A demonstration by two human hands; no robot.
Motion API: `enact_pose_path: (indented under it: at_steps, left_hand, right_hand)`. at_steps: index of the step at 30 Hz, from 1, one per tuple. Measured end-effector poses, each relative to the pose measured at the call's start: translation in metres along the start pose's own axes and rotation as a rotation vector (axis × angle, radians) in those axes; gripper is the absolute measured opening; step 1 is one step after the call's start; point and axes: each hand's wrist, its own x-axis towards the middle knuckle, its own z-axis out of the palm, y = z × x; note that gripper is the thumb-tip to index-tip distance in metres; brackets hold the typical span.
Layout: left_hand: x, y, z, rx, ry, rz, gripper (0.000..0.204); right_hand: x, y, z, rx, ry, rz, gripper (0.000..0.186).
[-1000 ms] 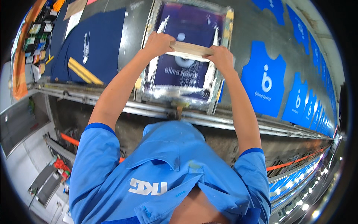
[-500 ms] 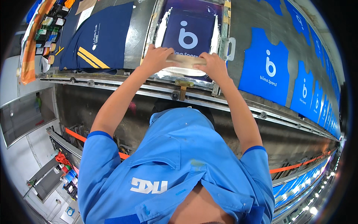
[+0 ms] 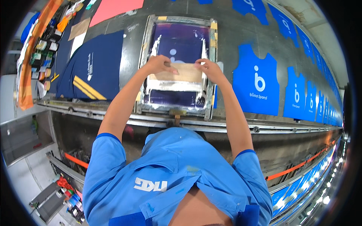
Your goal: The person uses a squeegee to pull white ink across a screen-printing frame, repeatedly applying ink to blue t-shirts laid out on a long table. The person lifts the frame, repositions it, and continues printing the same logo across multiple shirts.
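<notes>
My left hand (image 3: 160,65) and my right hand (image 3: 210,70) grip the two ends of a wide wooden squeegee (image 3: 184,71). It stands across the middle of a screen-printing frame (image 3: 213,45), its flat wooden face showing. White ink (image 3: 171,86) lies in a band along the squeegee's near edge. More white ink streaks both sides of the dark purple mesh (image 3: 177,29). A pale round-shaped design (image 3: 173,52) shows on the mesh just beyond the squeegee, which covers its lower part. My fingertips are partly hidden behind the wood.
On the right of the long dark table lie several bright blue sleeveless shirt pieces (image 3: 245,90) with white prints. Left of the frame is a navy cloth piece (image 3: 102,67) with yellow stripes. Ink jars (image 3: 39,58) stand farther left. A metal rail (image 3: 226,126) runs along the table's near edge.
Both hands have moved the squeegee away from the screen's near end to about its middle. The squeegee's face now shows more, and my view has shifted so the whole frame is visible.
</notes>
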Motion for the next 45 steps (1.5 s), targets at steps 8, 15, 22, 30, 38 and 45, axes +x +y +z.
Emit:
enact_pose_path:
  at_steps: [8,15,22,30,38,45]
  left_hand:
    - [0.090,0.004,-0.066,0.175,0.300,0.089,0.056]
    - [0.110,-0.015,-0.057,0.214,0.018,0.052,0.059]
    - [0.025,0.014,-0.006,0.157,0.101,0.093,0.046]
    - [-0.158,0.075,0.087,0.055,0.217,0.016,0.063]
    - [-0.212,0.066,0.106,0.008,0.377,0.121,0.070]
    - [-0.216,0.069,0.074,-0.559,0.501,-0.039,0.050]
  right_hand:
    - [-0.029,0.090,-0.015,-0.073,0.604,0.077,0.036]
    - [-0.032,0.072,0.012,0.349,0.492,0.308,0.039]
    - [-0.008,0.086,-0.011,0.286,0.561,0.132,0.042]
    - [0.016,0.051,-0.025,0.369,0.550,0.105,0.052]
    - [0.017,0.011,-0.036,0.625,0.421,0.010,0.049]
    - [0.014,0.008,-0.058,0.577,0.402,-0.021,0.033]
